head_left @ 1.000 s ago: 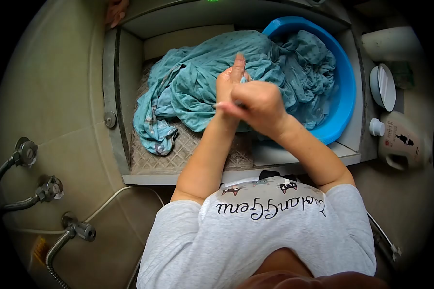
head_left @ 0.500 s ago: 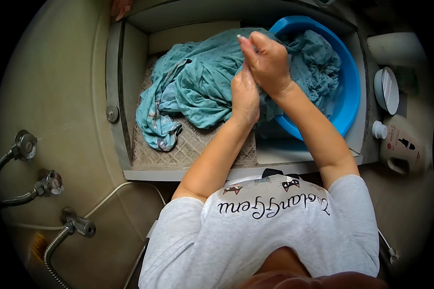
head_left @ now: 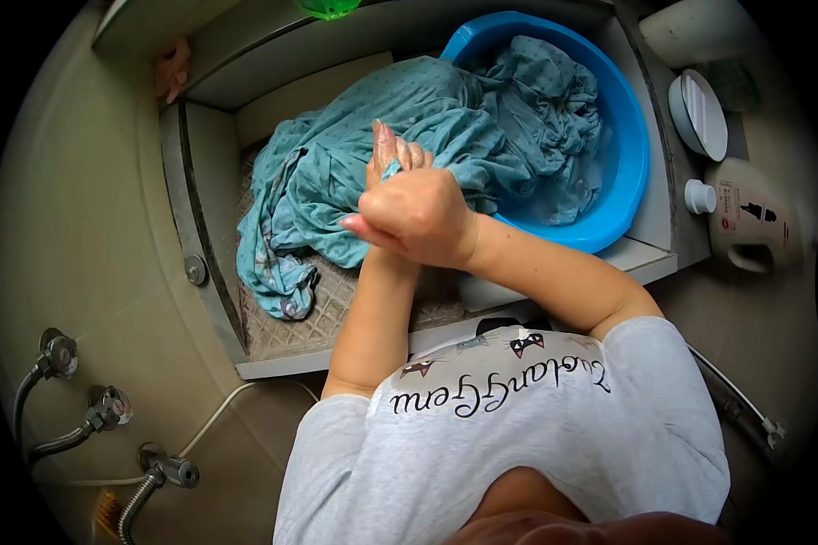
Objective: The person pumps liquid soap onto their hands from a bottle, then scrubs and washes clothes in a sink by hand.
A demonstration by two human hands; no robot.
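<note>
A large teal patterned cloth (head_left: pixel 336 136) lies bunched across the basin floor, with part of it in the blue tub (head_left: pixel 629 154). My left hand (head_left: pixel 400 152) is wet, its fingers curled and thumb raised, and a small fold of the cloth shows in its grip. In front of it, my right hand (head_left: pixel 418 213) is closed in a fist, crossing over the left wrist area. The fold of cloth runs between the two hands; the right palm is hidden.
Right of the basin stand a white-capped detergent jug (head_left: pixel 745 218) and a white bowl (head_left: pixel 698 113). Taps (head_left: pixel 109 409) and hoses line the left wall. A pink glove-like item (head_left: pixel 172 71) hangs at the upper left, and a green object (head_left: pixel 327 7) shows at the top edge.
Both hands have moved left and closer to my body. The right fist now crosses in front of the left hand. My view has shifted, bringing a green object into sight at the top.
</note>
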